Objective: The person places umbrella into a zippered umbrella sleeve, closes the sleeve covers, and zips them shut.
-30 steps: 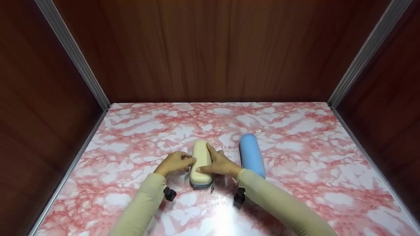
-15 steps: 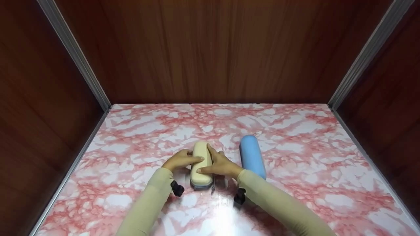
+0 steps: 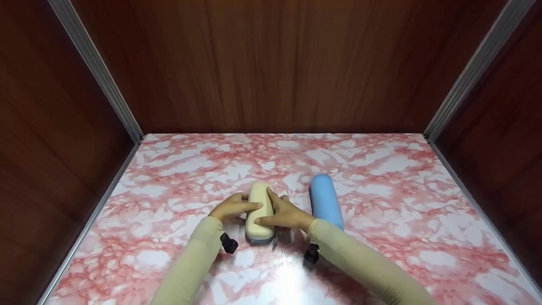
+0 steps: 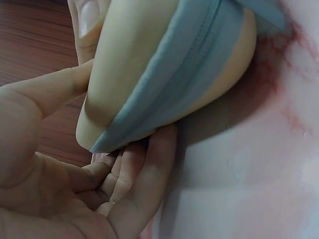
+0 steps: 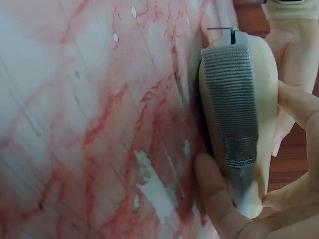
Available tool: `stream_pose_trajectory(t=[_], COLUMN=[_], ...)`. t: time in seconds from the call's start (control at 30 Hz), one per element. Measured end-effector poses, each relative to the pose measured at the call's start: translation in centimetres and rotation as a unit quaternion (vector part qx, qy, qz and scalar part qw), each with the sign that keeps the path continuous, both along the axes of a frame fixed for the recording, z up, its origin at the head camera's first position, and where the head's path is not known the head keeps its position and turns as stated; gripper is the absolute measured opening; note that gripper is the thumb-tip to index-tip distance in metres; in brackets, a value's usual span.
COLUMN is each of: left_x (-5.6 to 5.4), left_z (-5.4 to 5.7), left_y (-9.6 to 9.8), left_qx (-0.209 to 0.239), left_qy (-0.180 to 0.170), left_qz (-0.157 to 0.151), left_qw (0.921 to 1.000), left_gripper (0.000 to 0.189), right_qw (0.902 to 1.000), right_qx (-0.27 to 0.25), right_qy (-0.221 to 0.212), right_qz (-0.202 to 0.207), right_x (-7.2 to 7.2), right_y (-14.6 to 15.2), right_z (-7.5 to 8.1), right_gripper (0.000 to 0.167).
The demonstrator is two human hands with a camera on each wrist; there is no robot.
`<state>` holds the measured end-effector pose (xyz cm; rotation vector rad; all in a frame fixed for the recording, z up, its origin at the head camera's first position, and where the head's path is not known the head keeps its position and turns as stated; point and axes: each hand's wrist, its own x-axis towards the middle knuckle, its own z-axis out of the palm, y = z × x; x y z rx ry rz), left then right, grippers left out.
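A cream hard-shell zip case (image 3: pixel 258 194), elongated with rounded ends, rests on the table between both hands. My left hand (image 3: pixel 233 207) grips it from the left, thumb across the top. In the left wrist view its fingers (image 4: pixel 149 174) curl in along the case's grey zip band (image 4: pixel 164 84). From the right, my right hand (image 3: pixel 288 212) holds the case, its thumb on the near part of the top. The right wrist view shows a ribbed grey fabric panel (image 5: pixel 232 104) on the case's side and a zip pull at one end. The case looks closed.
Just right of the right wrist lies a similar blue case (image 3: pixel 325 201), its near end partly behind the sleeve. The table (image 3: pixel 190 165) has a red-and-white marbled top. Dark wood panels (image 3: pixel 279 67) with metal corner strips enclose the back and sides.
My left hand has moved slightly right and laid its thumb over the case's top; a second ago its fingertips pinched at the left edge. The right hand and both cases stay put.
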<state>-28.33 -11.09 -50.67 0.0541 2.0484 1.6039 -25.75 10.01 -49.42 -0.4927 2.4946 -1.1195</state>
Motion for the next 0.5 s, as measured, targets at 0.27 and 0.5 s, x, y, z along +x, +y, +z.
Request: stream_pose_trajectory(t=[0.27, 0.5], left_x=[0.0, 0.0], left_z=[-0.1, 0.0], left_y=[0.0, 0.0], left_qx=[-0.020, -0.005], left_qy=[0.010, -0.009], left_qz=[0.004, 0.015], left_qw=[0.9997, 0.9998], left_gripper=[0.075, 0.078], right_qw=[0.9995, 0.9962], right_qx=[0.027, 0.033], right_qy=[0.010, 0.066], right_qz=[0.015, 0.046], right_x=[1.1, 2.2], right_y=[1.2, 1.8], right_z=[1.1, 1.6], right_gripper=[0.099, 0.063])
